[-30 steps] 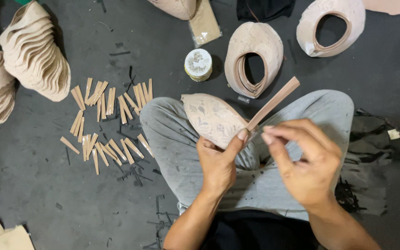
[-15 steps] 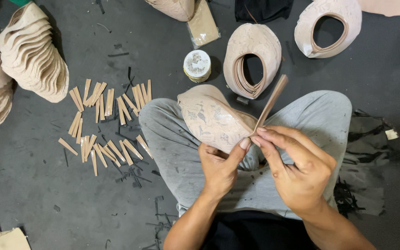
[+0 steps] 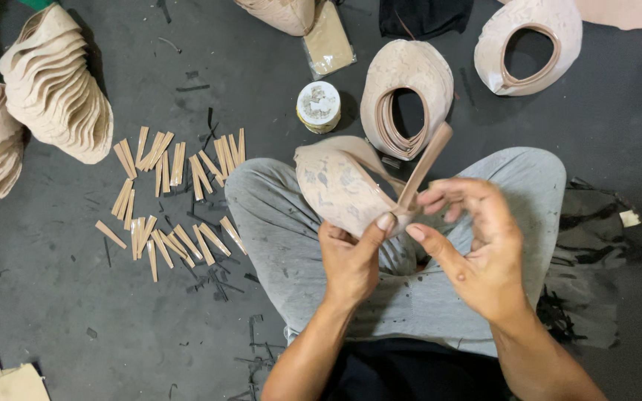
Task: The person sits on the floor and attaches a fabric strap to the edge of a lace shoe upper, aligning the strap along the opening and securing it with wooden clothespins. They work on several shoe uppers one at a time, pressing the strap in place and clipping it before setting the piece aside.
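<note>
Above the grey-trousered lap (image 3: 410, 297) of the seated person, the left hand (image 3: 351, 260) grips the lower edge of a beige, mottled, curved leather shoe-upper piece (image 3: 336, 186), thumb pressed on it, while the right hand (image 3: 477, 245) pinches the base of a narrow tan leather strip (image 3: 423, 167) that rises tilted from that piece. On the dark floor (image 3: 76, 312) left of the lap lie scattered short tan strips (image 3: 172, 193); beyond the lap stands a small round tin (image 3: 318, 106) beside a beige leather upper with an oval opening (image 3: 406, 96).

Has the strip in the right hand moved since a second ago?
Yes. The strip has swung from leaning right to nearly upright, its tip closer to the ring-shaped piece on the floor.
</note>
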{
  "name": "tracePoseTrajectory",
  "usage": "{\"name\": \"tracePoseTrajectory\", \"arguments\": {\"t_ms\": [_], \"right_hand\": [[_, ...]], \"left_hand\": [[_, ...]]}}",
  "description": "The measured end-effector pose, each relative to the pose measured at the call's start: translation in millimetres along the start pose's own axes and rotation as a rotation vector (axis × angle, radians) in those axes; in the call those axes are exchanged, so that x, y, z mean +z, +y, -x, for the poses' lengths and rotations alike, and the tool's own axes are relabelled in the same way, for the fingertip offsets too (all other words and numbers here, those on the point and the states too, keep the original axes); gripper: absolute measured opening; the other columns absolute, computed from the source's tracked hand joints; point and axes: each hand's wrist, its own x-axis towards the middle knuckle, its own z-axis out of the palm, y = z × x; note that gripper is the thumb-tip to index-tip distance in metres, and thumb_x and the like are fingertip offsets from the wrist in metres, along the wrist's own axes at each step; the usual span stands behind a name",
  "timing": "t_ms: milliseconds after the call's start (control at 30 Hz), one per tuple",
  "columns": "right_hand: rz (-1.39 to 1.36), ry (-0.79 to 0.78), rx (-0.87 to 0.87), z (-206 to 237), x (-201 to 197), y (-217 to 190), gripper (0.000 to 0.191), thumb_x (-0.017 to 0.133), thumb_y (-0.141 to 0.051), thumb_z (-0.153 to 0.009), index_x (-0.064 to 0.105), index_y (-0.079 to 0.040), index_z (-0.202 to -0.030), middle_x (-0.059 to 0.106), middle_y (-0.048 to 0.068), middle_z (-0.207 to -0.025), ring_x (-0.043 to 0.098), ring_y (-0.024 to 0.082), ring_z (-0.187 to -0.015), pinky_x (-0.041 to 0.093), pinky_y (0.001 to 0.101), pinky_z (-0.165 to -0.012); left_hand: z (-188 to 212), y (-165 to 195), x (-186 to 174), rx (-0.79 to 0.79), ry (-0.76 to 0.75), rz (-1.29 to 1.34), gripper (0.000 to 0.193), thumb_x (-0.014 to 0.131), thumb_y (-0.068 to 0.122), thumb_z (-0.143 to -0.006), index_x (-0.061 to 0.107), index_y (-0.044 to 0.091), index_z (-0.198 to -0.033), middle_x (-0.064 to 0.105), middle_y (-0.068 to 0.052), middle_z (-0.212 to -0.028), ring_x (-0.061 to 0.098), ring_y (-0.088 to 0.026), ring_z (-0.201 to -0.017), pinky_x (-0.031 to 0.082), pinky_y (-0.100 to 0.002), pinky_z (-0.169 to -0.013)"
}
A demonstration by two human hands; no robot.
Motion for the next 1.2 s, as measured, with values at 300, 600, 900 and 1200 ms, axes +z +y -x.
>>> {"name": "tracePoseTrajectory", "arguments": {"t_ms": [300,600,900,1200], "right_hand": [[-1.081,0.202,1.095,-8.3,-9.9,77.9,0.073,0.056,-0.058,-0.089,0.054,0.0,-0.133,0.067,0.023,-0.125,0.068,0.03,-0.11,0.057,0.0403,-0.091],[-0.897,0.153,0.149,8.1,-66.8,91.1,0.031,0.063,-0.002,-0.117,0.046,0.006,-0.142,0.07,0.022,-0.115,0.069,0.026,-0.096,0.058,0.0359,-0.088],[-0.375,0.143,-0.044,-1.8,-55.7,14.8,0.049,0.057,0.001,-0.102,0.036,0.007,-0.145,0.069,0.026,-0.102,0.073,0.03,-0.083,0.062,0.0416,-0.068],[-0.229,-0.127,-0.061,3.4,-56.5,8.2,0.031,0.055,-0.003,-0.105,0.05,0.011,-0.132,0.072,0.028,-0.093,0.077,0.032,-0.082,0.063,0.0413,-0.071]], "left_hand": [[-6.1,-4.1,-7.7,-0.167,-0.205,0.33,0.041,0.077,-0.005,-0.095,0.062,-0.007,-0.133,0.072,-0.009,-0.114,0.067,-0.015,-0.098,0.053,-0.03,-0.087],[-15.2,4.7,-3.5,-0.085,-0.154,-0.02,0.062,0.07,0.01,-0.095,0.044,-0.001,-0.15,0.061,-0.009,-0.139,0.062,-0.019,-0.123,0.056,-0.036,-0.1],[-7.3,-0.9,-33.3,-0.15,-0.323,0.034,0.054,0.07,0.017,-0.106,0.053,-0.007,-0.151,0.067,-0.013,-0.136,0.064,-0.017,-0.114,0.056,-0.035,-0.098],[-2.5,9.7,-34.8,-0.241,-0.224,-0.028,0.041,0.065,0.008,-0.103,0.059,-0.008,-0.14,0.072,-0.014,-0.123,0.071,-0.019,-0.107,0.06,-0.036,-0.097]]}}
